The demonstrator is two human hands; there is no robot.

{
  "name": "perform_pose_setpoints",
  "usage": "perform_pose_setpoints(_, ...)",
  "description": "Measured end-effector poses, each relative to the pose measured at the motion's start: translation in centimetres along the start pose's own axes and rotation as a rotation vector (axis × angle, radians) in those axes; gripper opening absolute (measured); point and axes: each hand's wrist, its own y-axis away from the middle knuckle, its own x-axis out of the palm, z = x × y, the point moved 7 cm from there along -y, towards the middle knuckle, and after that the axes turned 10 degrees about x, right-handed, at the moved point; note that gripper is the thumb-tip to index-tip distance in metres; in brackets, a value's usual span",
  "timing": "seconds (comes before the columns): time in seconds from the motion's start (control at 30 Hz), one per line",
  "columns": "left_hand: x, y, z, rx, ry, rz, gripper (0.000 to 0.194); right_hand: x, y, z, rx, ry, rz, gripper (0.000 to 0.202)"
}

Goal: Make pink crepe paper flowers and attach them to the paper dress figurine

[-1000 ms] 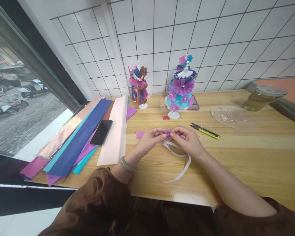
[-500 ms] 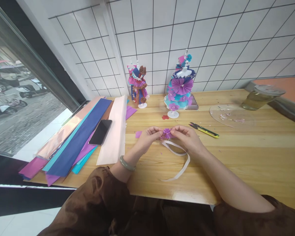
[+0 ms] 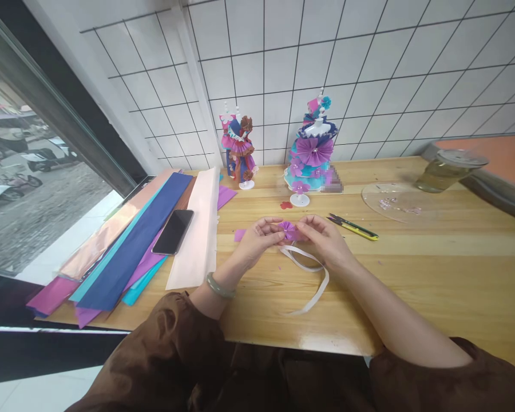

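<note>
Evidently, the purple rosette [image 3: 288,230] is fanned out round between both hands, while the white ribbon [image 3: 324,285] is loose beneath.
The left hand [image 3: 257,241] has its fingers pinched on one side of the rosette, the right hand [image 3: 329,243] on the opposite edge, over the bench [image 3: 420,286]. Snips [image 3: 361,231] lie just beyond the right hand; the phone [image 3: 173,232] is well left. The ribbon's tail curls towards the bench's front edge, a band of wood between.

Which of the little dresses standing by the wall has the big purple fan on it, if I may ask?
The turquoise dress on the right: its fan sits below the navy collar; the left-hand dresses show none.
</note>
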Motion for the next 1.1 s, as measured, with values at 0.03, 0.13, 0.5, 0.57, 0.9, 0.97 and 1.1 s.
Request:
perform_pose_setpoints(0.03, -0.1, 0.0, -0.1, 0.002, 0.026, -0.019, 0.039, 0.1, 0.1, 0.2, -0.042, 0.044, -0.008, 0.018)
perform_pose_setpoints(0.13, -0.1, 0.0, -0.4, 0.022, 0.093, -0.050, 0.037, 0.5, 0.7, 1.0, -0.197, 0.259, -0.046, 0.015)
perform_pose_setpoints(0.5, -0.1, 0.2, 0.3, -0.042, 0.092, -0.043, 0.038, 0.8, 1.2, 2.2, -0.401, 0.536, -0.056, 0.016)
perform_pose_setpoints(0.57, 0.0, 0.2, 0.4, -0.056, 0.077, -0.024, 0.039, 0.6, 1.1, 2.2, -0.368, 0.538, -0.069, 0.018)
perform_pose_setpoints(0.9, 0.2, 0.3, 0.3, -0.058, 0.012, 0.013, 0.039, 0.4, 1.0, 2.1, -0.361, 0.534, -0.068, 0.019)
perform_pose_setpoints(0.97, 0.3, 0.3, 0.3, -0.056, -0.002, 0.032, 0.040, 0.4, 1.0, 2.1, -0.362, 0.529, -0.066, 0.019)
perform_pose_setpoints(1.1, 0.9, 0.5, 0.4, -0.105, -0.016, 0.116, 0.044, 0.3, 0.9, 2.4, -0.375, 0.539, -0.075, 0.018)
